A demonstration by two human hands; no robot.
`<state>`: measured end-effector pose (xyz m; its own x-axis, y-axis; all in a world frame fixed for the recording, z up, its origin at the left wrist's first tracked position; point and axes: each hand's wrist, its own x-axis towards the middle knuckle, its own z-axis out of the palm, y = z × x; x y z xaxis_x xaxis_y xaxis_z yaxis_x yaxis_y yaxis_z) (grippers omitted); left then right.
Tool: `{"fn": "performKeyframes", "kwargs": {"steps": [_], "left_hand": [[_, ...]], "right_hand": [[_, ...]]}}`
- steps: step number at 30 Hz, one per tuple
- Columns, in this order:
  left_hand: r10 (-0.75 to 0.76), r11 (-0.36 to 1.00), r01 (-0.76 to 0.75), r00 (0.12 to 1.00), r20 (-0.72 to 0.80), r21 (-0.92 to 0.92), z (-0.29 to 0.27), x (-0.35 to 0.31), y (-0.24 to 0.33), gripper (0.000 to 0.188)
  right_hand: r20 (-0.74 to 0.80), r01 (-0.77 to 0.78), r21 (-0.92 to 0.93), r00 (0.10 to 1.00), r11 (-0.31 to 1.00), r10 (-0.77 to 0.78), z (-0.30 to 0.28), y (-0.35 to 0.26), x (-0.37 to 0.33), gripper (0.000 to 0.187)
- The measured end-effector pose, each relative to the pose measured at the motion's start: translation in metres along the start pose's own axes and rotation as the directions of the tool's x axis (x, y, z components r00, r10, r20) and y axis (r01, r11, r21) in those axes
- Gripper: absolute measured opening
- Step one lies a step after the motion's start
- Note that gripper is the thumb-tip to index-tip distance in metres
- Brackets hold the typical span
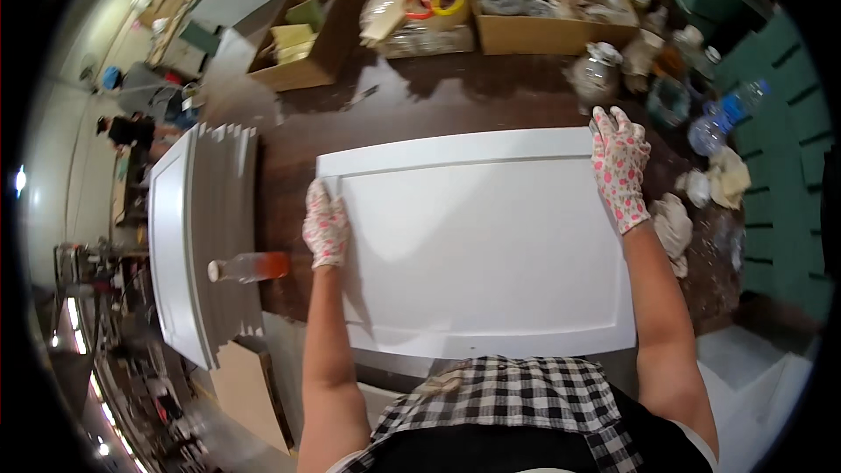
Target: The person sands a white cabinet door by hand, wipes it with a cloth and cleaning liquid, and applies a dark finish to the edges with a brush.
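A white cabinet door (482, 236) with a raised frame lies in front of me, reaching over the table's near edge. My left hand (326, 223), in a white glove with pink flowers, grips its left edge near the far corner. On the opposite side, my right hand (620, 166), gloved the same way, holds the right edge at the far corner, fingers pointing away from me. The undersides of both grips are hidden. Left of my left hand, a clear bottle with orange-red liquid (250, 267) stands on the brown table (438, 101).
A stack of white panels (210, 228) rises on the left. Cardboard boxes (556, 35) of supplies and yellow and orange tape rolls (435, 2) line the far side. Bottles, including a plastic water bottle (729, 116), and crumpled rags (673, 232) crowd the right.
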<state>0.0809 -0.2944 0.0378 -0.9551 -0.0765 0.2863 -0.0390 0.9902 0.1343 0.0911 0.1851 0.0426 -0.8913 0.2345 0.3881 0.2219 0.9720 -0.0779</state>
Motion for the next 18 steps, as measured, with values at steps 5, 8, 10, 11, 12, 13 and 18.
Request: {"fn": "performKeyframes", "kwargs": {"steps": [5,8,10,11,12,13,18], "left_hand": [[-0.168,0.978,0.171,0.985,0.033,-0.12,-0.018,-0.006,0.022,0.071],[-0.253,0.941,0.283,0.953,0.167,-0.188,-0.034,0.0,0.03,0.081],[-0.283,0.923,0.328,0.933,0.222,-0.203,-0.028,0.001,0.024,0.084],[-0.272,0.927,0.315,0.938,0.215,-0.204,-0.02,0.001,0.02,0.084],[-0.247,0.941,0.283,0.949,0.197,-0.187,-0.02,0.003,0.025,0.085],[-0.269,0.916,0.325,0.932,0.241,-0.236,-0.019,0.006,0.026,0.086],[-0.248,0.876,0.32,0.941,0.232,-0.361,-0.015,-0.004,0.014,0.087]], "right_hand": [[0.028,0.116,0.173,0.992,0.978,-0.123,0.003,-0.125,0.011,0.032],[0.203,0.123,0.248,0.963,0.961,-0.176,0.004,-0.22,0.015,0.039],[-0.004,0.367,0.247,0.926,0.897,-0.377,0.002,-0.288,0.01,0.03],[0.025,0.378,0.302,0.915,0.875,-0.404,0.004,-0.325,0.012,0.03],[-0.058,0.429,0.378,0.895,0.821,-0.441,0.016,-0.353,0.013,0.031],[-0.064,0.465,0.458,0.867,0.757,-0.494,0.019,-0.379,0.015,0.032],[-0.151,0.517,0.66,0.802,0.545,-0.577,0.017,-0.387,0.012,0.045]]}}
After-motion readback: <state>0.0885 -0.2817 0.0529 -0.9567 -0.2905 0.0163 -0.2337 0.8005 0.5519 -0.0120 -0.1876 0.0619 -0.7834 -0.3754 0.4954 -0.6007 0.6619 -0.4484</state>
